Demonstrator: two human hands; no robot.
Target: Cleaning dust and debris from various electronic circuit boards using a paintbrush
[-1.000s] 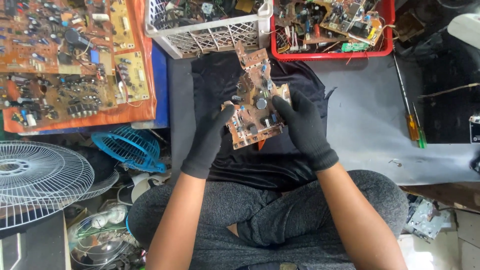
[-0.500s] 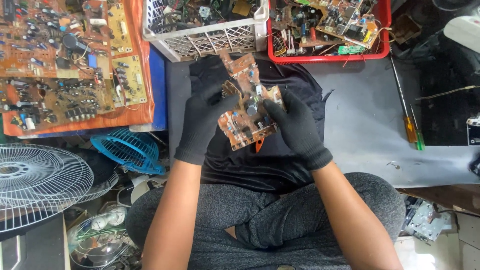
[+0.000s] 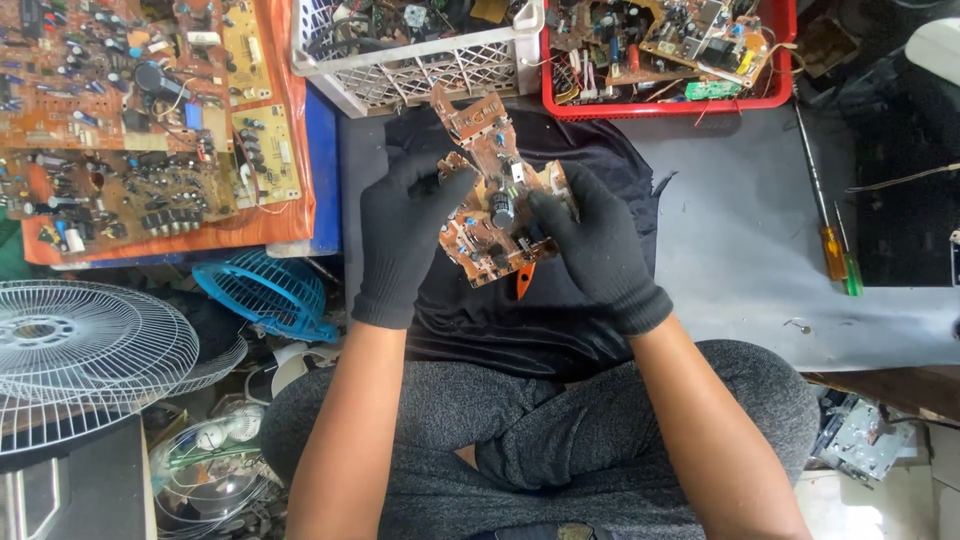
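Board (image 3: 492, 215): brown circuit board, held over the lap between both hands, component side up, tilted, far end toward the white basket.
Left hand (image 3: 405, 235): black glove, closed on the board's left edge, thumb on top.
Right hand (image 3: 598, 245): black glove, closed on the board's right edge, thumb pressed beside a dark capacitor (image 3: 503, 208).
Orange tip (image 3: 525, 281): pokes out just below the board; tool or part, cannot tell.
Beyond the grip: white basket (image 3: 420, 70) with loose parts; red tray (image 3: 770, 95) of boards, to its right.
Left of the grip: large boards (image 3: 150, 120) on an orange sheet; blue fan guard (image 3: 262, 293); white fan grille (image 3: 85, 350).
Right of the grip: 2 screwdrivers (image 3: 838, 255) on a grey mat (image 3: 740, 250), well apart from the hands.
Step, judged: inspecting or working a part on the held board.
Next move, judged: steady 2-hand hold, thumb force on 1 part only, care against snapping the board.
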